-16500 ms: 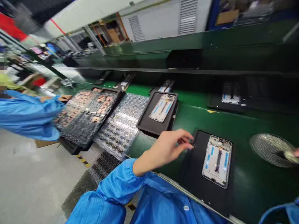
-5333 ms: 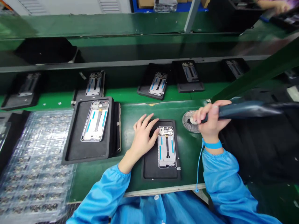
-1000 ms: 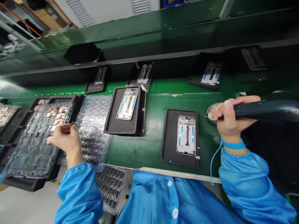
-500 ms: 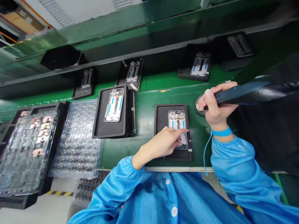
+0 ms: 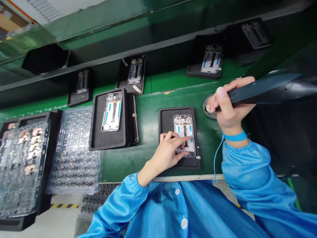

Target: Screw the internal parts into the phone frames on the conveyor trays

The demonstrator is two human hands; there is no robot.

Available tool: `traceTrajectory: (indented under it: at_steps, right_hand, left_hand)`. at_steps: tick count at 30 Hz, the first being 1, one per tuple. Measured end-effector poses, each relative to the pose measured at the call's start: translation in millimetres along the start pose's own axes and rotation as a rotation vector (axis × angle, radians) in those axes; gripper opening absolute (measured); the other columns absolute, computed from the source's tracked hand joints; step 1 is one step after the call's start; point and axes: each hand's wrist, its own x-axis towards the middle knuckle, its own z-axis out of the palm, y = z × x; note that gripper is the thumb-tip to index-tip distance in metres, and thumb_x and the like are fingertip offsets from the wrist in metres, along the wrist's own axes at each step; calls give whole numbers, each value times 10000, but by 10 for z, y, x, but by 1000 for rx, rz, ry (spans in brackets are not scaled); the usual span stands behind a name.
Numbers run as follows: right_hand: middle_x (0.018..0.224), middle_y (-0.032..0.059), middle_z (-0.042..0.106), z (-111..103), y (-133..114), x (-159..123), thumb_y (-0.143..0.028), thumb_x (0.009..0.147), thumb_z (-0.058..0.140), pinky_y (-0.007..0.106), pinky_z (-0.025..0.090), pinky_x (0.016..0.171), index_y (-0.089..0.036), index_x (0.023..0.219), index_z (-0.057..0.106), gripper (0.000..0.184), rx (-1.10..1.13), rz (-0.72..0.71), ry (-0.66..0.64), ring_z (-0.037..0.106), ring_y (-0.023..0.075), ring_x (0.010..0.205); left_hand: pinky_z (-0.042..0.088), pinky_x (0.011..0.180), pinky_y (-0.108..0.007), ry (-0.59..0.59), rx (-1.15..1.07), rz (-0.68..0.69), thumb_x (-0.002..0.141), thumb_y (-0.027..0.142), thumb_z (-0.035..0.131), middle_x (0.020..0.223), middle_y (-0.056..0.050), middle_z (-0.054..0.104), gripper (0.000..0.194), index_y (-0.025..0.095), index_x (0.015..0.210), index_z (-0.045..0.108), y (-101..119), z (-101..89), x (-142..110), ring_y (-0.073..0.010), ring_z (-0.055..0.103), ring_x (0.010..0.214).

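Observation:
In front of me a phone mid-frame (image 5: 185, 120) with blue strips and a dark flex cable lies in a black foam tray (image 5: 165, 115). My left hand (image 5: 170, 148) rests over its lower left part, thumb and forefinger spread apart, gripping nothing; the curled fingers partly cover the frame. My right hand (image 5: 230, 105) is wrapped around a dark electric screwdriver (image 5: 267, 87), which slants away to the right. Its tip is hidden by my fingers, over a small round dish (image 5: 207, 106) with a grainy, metallic-looking inside. A blue wrist strap (image 5: 235, 137) circles my right wrist.
Stacked foam trays (image 5: 92, 138) with another phone frame (image 5: 112, 112) stand to the left. Clear plastic trays (image 5: 74, 152) of small parts lie farther left. Along the green line behind, more frames (image 5: 211, 59) sit on black trays. The bench's front edge (image 5: 178, 177) is close to me.
My left thumb and forefinger have spread wider over the phone frame, the thumb now showing near its lower end. The whole view has shifted slightly. My right hand still holds the screwdriver at the dish.

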Motion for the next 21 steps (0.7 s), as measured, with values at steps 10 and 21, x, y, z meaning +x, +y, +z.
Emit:
traceTrajectory:
  at_steps: [10,21]
  right_hand:
    - [637,-105,489,-295,-88,247,-511,1049,999,344,466,441,-326,1057,632,411,-34,0,53,479,158,425]
    - [619,-127,519,-415,222,211,-594,1037,989,286,468,427,-307,1044,606,478,-39,78,-18,451,123,412]
  left_hand:
    - [483,1262,-545,296,115,176,1152,429,901,1322,-76,881,210,290,1310,904,-192,182,-67,-347,709,1485]
    - [529,1245,-584,374,137,25,1074,394,973,1310,-108,859,226,285,1268,930,-292,27,586,-379,683,1468]
